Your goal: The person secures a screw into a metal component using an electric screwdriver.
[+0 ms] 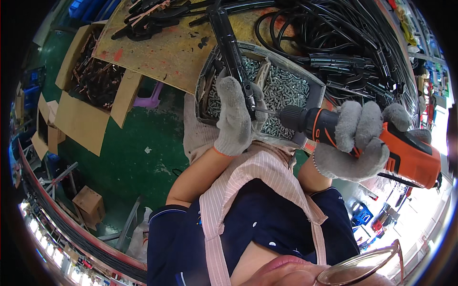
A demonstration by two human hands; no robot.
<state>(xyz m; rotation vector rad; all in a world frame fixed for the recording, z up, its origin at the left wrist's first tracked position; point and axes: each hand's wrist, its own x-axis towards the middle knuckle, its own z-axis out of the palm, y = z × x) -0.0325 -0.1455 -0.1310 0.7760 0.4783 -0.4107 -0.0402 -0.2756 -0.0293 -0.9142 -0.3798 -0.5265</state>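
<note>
In a grey knit glove, my left hand (235, 112) is closed around the lower end of a black welding electrode holder (226, 40), tilted over the screw box. My right hand (358, 138), gloved alike, grips an orange and black power screwdriver (329, 126) held level. Its thin bit points left and reaches the holder's end beside my left fingers; whether it sits in a screw there is too small to tell. Below both hands is a grey box (315, 90) full of small silvery screws (286, 88), split by a cardboard divider.
The worn wooden table (167, 59) carries black clamps with copper-coloured parts (143, 19) at far left. Coiled black cables (329, 28) and more black handles (341, 62) crowd the right. An open carton (88, 117) of copper-coloured parts stands left, near a purple stool (150, 97).
</note>
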